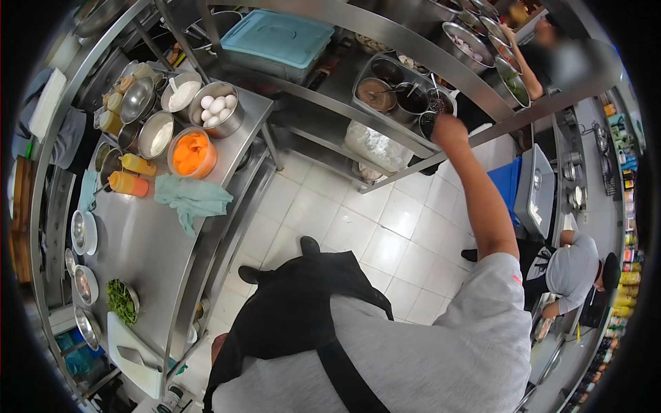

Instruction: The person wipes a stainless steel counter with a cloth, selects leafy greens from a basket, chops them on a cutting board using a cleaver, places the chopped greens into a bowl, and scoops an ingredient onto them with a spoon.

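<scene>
My right arm stretches out to the shelf unit, and my right hand (451,131) is curled closed beside a small container of dark contents (427,124). Whatever its fingers hold is hidden. Close by, in a steel tray (358,88), stand a pot of brown sauce (376,95) and a pot of dark sauce (412,100) with utensils in them. Only a sliver of my left hand (218,344) shows beside the black apron (289,303); its fingers are out of sight.
The steel counter (155,241) at left holds a pot of eggs (218,110), a tub of orange slices (191,155), a green cloth (189,196), greens (122,301) and a knife (138,359) on a white board (127,344). A co-worker (575,265) stands at right; another person's arm (527,69) reaches in beyond the shelf.
</scene>
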A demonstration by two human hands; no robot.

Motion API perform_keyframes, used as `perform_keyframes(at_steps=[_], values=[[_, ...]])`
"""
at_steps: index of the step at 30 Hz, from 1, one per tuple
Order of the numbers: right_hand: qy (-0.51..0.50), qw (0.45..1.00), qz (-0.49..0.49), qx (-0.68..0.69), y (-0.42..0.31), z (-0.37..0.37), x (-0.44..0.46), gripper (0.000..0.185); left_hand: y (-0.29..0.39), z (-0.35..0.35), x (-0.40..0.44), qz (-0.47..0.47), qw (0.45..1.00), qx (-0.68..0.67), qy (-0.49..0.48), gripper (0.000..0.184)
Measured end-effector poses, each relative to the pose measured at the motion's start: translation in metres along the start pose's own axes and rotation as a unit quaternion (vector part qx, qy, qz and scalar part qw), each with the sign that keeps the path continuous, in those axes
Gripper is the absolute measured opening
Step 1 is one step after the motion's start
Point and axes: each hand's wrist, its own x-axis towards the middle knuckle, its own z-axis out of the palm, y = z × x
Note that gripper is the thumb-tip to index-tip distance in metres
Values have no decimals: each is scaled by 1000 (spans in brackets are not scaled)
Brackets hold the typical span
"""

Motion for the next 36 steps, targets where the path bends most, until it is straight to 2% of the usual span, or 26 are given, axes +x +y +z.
perform_keyframes(at_steps=[1, 7, 12, 25, 31, 34, 36], values=[[-5, 1000, -16, 0, 0, 9, -5, 23, 1, -1, 5, 6, 1000, -2, -2, 36], [115, 983, 57, 129, -11, 38, -53, 19, 10, -3, 29, 26, 1000, -10, -5, 36], [169, 969, 58, 170, -9, 43, -72, 17, 14, 0, 37, 27, 1000, -3, -8, 36], [198, 960, 20, 194, -19, 48, -80, 12, 22, 2, 45, 28, 999, 21, -10, 36], [250, 940, 34, 228, -18, 60, -71, 14, 33, 3, 50, 29, 999, 29, -10, 37], [215, 942, 80, 246, -24, 59, -71, 17, 38, 2, 54, 31, 999, 32, -10, 37], [203, 894, 114, 382, -16, 79, -59, 16, 41, 2, 55, 33, 999, 35, -11, 37]])
